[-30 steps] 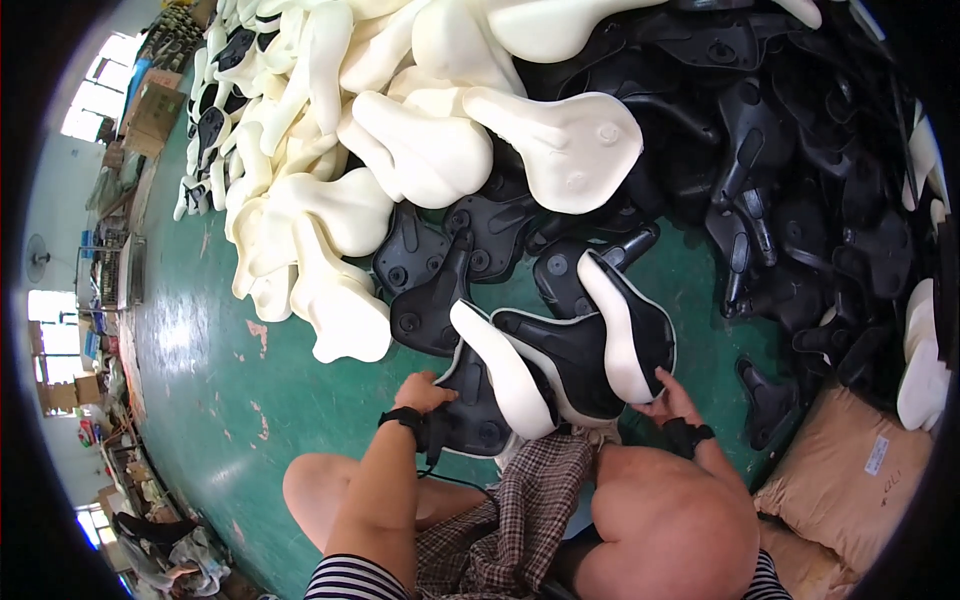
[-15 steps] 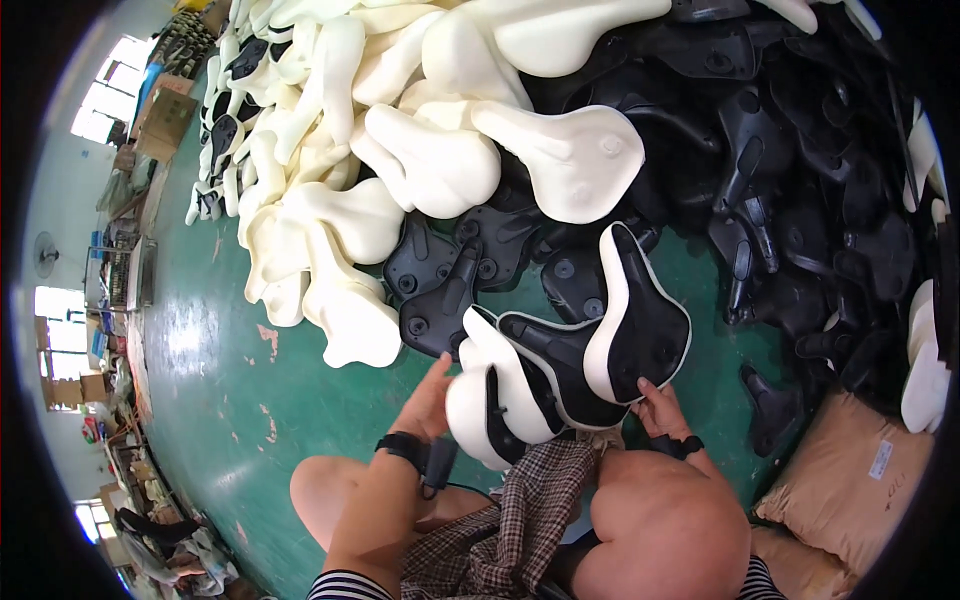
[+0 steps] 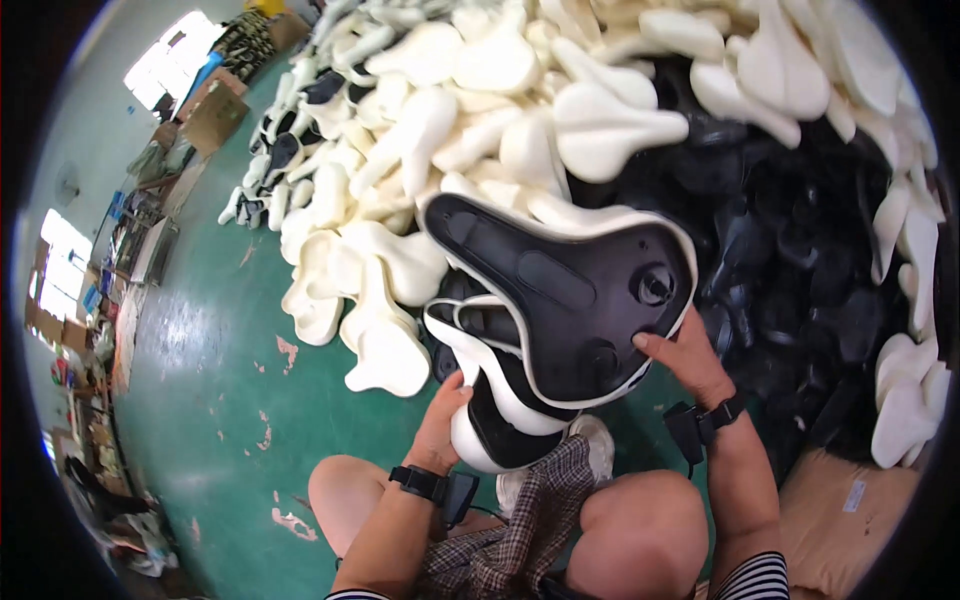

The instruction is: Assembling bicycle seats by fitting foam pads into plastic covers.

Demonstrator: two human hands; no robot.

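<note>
With our right hand (image 3: pixel 690 355) we hold the upper saddle (image 3: pixel 560 290) by its wide end, thumb on its black underside, pale rim showing all round. It lies tilted over the lower saddles (image 3: pixel 508 432), stacked above our shoes. Our left hand (image 3: pixel 440 425) touches the side of that stack; we cannot tell how far its fingers close. Ahead of us sit a heap of cream saddle pads (image 3: pixel 610 130) and, rightward, dark saddle bases (image 3: pixel 790 250) on the green floor (image 3: pixel 230 400).
</note>
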